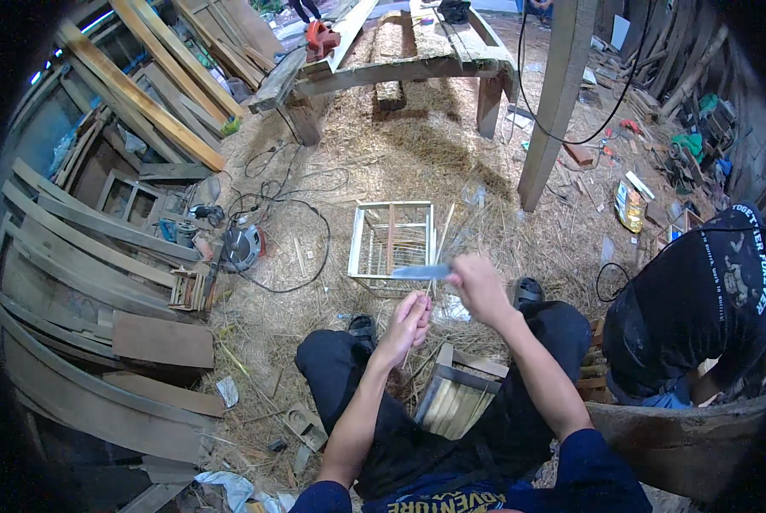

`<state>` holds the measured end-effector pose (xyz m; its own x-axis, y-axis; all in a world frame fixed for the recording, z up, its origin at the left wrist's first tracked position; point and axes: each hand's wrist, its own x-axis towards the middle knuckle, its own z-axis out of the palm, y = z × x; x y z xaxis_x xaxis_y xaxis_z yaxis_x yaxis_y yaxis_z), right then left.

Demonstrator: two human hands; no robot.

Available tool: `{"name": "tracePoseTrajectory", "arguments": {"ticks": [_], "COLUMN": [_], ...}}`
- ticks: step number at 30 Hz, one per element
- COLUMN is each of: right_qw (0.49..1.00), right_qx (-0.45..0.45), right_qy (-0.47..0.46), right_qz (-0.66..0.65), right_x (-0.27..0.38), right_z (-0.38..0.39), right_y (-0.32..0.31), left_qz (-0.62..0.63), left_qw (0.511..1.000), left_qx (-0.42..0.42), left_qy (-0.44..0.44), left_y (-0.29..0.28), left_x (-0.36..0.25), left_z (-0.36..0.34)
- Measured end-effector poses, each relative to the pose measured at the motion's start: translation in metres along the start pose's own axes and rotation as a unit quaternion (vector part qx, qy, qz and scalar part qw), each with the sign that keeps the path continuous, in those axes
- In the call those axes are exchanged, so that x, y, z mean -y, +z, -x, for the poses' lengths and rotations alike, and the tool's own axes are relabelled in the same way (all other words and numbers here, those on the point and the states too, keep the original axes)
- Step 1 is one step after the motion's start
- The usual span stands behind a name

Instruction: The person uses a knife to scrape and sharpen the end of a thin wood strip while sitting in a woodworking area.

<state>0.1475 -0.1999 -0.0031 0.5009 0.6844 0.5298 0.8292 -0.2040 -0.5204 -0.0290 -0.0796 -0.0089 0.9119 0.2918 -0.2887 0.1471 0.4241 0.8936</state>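
My left hand [407,329] is closed round a thin pale stick [431,291] below the middle of the view. Above it and to the right, my right hand [477,286] grips a knife [413,272], its broad blade pointing left across the stick's line. Just beyond both hands stands a small pale wooden cage-like frame [357,239] with thin bars and a brown middle slat. Between my knees is a wooden block or box [455,398], partly hidden by my legs.
A co-worker in a dark shirt [699,299] bends at the right. Boards [100,239] lean at the left beside a grey power tool [244,248] and cords. A wooden bench [361,77] stands ahead, near a post [547,128]. Shavings cover the floor [306,205].
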Motion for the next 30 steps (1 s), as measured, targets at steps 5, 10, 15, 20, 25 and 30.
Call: {"name": "tracePoseTrajectory", "arguments": {"ticks": [5, 10, 15, 20, 25, 30], "right_qw": [0.994, 0.997, 0.993, 0.983, 0.979, 0.987], "right_qx": [-0.056, -0.054, 0.107, 0.157, 0.189, 0.147], "right_qy": [0.074, 0.044, -0.049, -0.093, 0.002, 0.012], "right_qz": [0.058, 0.042, 0.019, 0.019, -0.076, -0.064], "right_x": [-0.036, -0.010, 0.011, 0.000, -0.002, -0.020], "right_z": [-0.015, -0.004, -0.008, -0.021, 0.013, -0.001], "right_y": [-0.006, 0.003, 0.008, 0.006, 0.036, 0.047], "left_qz": [0.027, -0.005, 0.049, 0.056, 0.002, 0.071], "left_qw": [1.000, 0.999, 0.998, 0.997, 0.997, 0.995], "left_qx": [0.004, -0.035, -0.047, -0.051, -0.080, -0.064], "left_qy": [0.012, 0.028, 0.014, 0.029, -0.018, 0.006], "left_y": [0.004, -0.012, -0.021, -0.015, -0.018, -0.016], "left_x": [-0.004, 0.001, 0.004, 0.007, 0.019, 0.019], "left_z": [0.005, 0.004, -0.005, -0.002, -0.010, -0.023]}}
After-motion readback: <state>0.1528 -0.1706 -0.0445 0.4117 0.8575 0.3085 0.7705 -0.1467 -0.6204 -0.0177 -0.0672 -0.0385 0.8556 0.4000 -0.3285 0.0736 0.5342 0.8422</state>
